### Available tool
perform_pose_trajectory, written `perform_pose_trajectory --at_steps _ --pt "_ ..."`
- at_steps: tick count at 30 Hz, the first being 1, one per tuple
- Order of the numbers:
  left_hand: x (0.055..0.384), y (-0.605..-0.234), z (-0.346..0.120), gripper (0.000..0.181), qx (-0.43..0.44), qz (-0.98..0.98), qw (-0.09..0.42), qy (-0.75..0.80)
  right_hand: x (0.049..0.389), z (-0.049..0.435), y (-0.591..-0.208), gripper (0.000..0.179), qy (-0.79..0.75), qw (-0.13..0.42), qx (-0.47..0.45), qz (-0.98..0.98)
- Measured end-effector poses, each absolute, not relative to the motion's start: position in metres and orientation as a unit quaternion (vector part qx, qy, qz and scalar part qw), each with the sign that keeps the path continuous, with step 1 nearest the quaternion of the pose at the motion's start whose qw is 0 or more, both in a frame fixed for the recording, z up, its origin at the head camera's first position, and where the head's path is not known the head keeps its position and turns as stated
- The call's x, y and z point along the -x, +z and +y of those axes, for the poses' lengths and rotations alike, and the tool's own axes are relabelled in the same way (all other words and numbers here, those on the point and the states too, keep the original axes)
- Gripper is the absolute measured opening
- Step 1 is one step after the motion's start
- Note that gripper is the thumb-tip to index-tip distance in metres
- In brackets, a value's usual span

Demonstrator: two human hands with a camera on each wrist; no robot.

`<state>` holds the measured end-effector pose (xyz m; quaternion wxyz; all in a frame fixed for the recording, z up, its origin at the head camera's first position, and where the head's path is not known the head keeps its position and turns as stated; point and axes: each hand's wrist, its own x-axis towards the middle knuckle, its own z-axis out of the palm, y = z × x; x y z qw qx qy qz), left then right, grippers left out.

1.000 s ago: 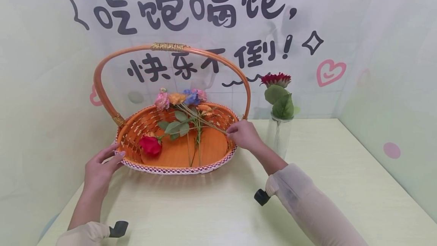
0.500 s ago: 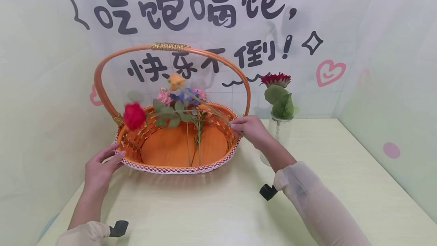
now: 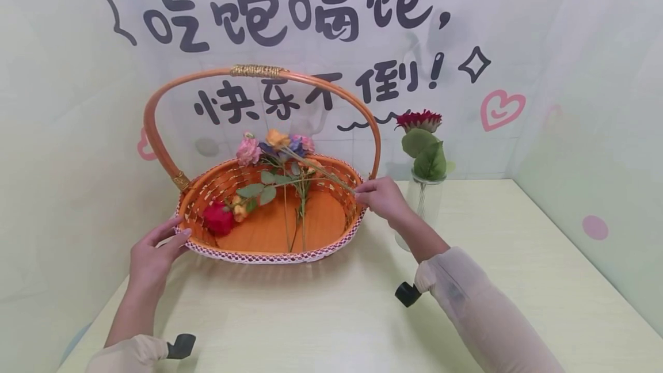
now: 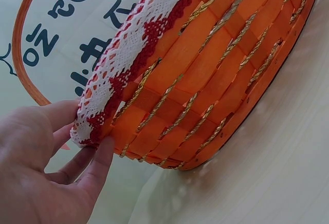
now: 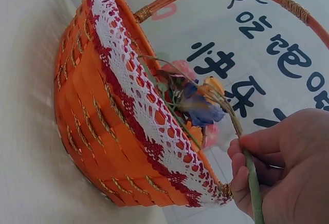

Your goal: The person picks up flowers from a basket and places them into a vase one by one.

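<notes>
An orange woven basket (image 3: 282,229) with a tall handle and lace-trimmed rim stands on the table. My left hand (image 3: 155,255) pinches its left rim, where lace (image 4: 123,54) shows between thumb and fingers. Near the right rim, my right hand (image 3: 382,195) pinches green flower stems (image 5: 251,183). They reach left over the basket, toward a yellow-orange flower (image 3: 278,139) and a red rose (image 3: 218,219) low inside at the left. Pink flowers (image 3: 248,149) and blue flowers (image 5: 203,108) rest at the back rim, their stems standing down to the basket floor.
A clear glass vase (image 3: 425,206) holding a dark red flower (image 3: 419,121) stands just behind my right forearm. A printed wall (image 3: 321,10) closes the back. Pale tabletop (image 3: 290,321) extends in front of the basket.
The red rose and yellow-orange flower rose, then came down again, the rose now slightly farther left. My right hand shifted slightly right and up with the stems. My left hand stayed put.
</notes>
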<state>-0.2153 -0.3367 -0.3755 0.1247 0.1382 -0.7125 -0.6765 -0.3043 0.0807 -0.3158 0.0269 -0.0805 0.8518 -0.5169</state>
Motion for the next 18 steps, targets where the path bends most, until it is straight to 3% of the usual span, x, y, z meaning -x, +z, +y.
perform_pose_trajectory --at_steps 18 --pt "0.216 -0.375 -0.338 0.065 -0.151 -0.712 0.120 -0.676 0.301 0.101 -0.305 0.016 -0.547 0.055 0.075 0.832"
